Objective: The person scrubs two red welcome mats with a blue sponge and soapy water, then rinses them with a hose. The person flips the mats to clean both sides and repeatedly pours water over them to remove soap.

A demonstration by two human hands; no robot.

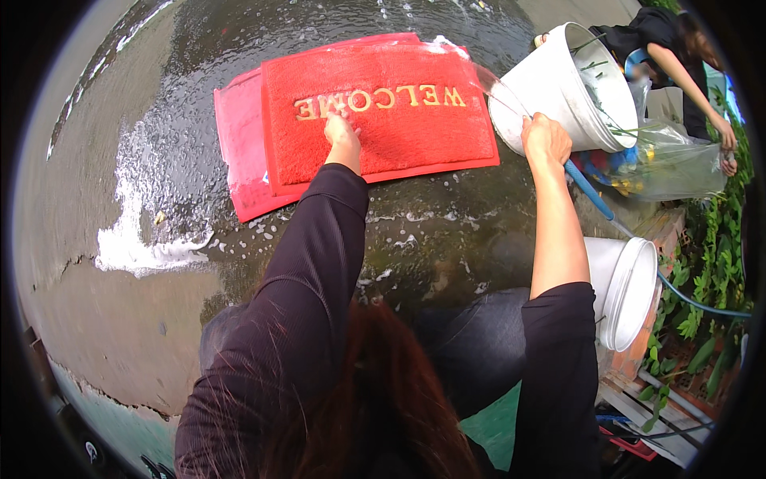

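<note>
A red doormat (375, 136) with raised yellow lettering lies wet on the ground, upside down from where I am. Beneath it, at the left, a second pinkish-red mat (239, 136) sticks out. My left hand (343, 137) rests on the left part of the top mat, its fingers against the pile and apart, holding nothing. At the mat's right, my right hand (547, 142) is closed around a blue hose (589, 191). A stream of water runs from its end toward the mat's upper right corner, where some white foam sits.
A white bucket (527, 84) with green stems in it is tipped over beyond my right hand. Another white bucket (630, 295) lies nearer. At the far right are a clear plastic bag (678, 168), another person's arm (686, 80) and plants (702, 279). Foam (148, 247) spreads over the wet concrete.
</note>
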